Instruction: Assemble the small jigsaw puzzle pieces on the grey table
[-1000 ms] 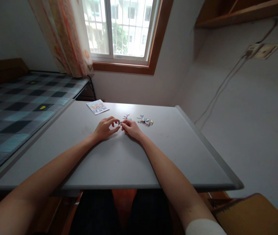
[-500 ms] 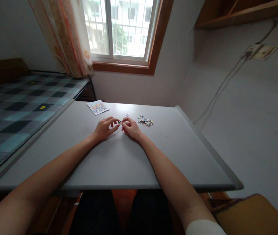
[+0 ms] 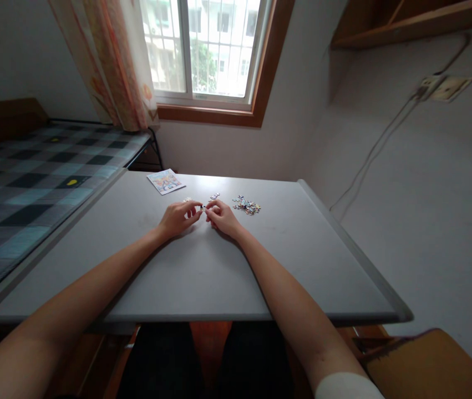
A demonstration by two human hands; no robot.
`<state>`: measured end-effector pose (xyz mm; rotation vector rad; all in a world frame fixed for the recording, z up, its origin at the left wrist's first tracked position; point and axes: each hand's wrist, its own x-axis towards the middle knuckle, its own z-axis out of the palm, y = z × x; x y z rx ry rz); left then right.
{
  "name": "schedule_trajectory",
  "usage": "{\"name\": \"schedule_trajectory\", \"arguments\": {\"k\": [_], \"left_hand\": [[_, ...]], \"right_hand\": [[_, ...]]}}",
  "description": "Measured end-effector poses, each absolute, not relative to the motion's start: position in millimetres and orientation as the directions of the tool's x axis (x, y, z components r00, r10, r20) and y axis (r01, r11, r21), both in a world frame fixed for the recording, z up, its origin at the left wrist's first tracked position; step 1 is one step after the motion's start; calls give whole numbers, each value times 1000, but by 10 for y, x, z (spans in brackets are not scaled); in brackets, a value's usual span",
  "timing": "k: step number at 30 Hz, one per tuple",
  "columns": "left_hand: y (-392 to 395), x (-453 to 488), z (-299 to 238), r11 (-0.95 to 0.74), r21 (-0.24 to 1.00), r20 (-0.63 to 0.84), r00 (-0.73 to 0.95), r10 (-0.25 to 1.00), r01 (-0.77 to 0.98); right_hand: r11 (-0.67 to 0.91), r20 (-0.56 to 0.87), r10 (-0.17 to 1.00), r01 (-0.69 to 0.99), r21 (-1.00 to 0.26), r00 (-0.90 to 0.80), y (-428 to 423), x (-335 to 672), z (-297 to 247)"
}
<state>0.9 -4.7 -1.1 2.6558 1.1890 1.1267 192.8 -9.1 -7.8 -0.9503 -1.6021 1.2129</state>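
Observation:
My left hand and my right hand meet fingertip to fingertip above the far half of the grey table. Between them they pinch a small dark-and-light jigsaw puzzle piece, mostly covered by the fingers; whether it is one piece or two joined cannot be made out. Just beyond the fingers lie a few loose puzzle pieces. A heap of mixed puzzle pieces spreads to the right of my right hand. Some pale pieces peek out behind my left hand.
A colourful printed picture card lies at the table's far left. Beside the table's left edge is a bed with a checked mattress. A cable hangs down the right wall, and a brown chair stands at lower right.
My left hand has dipped slightly, uncovering pale pieces behind it. Both hands still pinch at the same spot, with the fingers shifted a little.

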Motion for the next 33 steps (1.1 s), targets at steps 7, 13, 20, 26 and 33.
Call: {"name": "schedule_trajectory", "arguments": {"k": [7,13,20,26,33], "left_hand": [[-31,10,-17,-704,278,600,454,658,654],[-32,4,-24,-704,279,598,456,659,653],[-58,24,21,-695,267,610,441,659,668],[-25,5,-24,-697,262,604,449,658,667],[-34,6,-14,-700,288,594,451,666,654]], "right_hand": [[229,201,929,55,-972,-311,-78,1929,-104],[217,189,930,55,-975,-317,-86,1927,-98],[213,185,930,55,-976,-319,-106,1925,-60],[217,185,929,65,-974,-322,-100,1926,-71],[224,188,926,75,-972,-327,-102,1927,-72]]}}
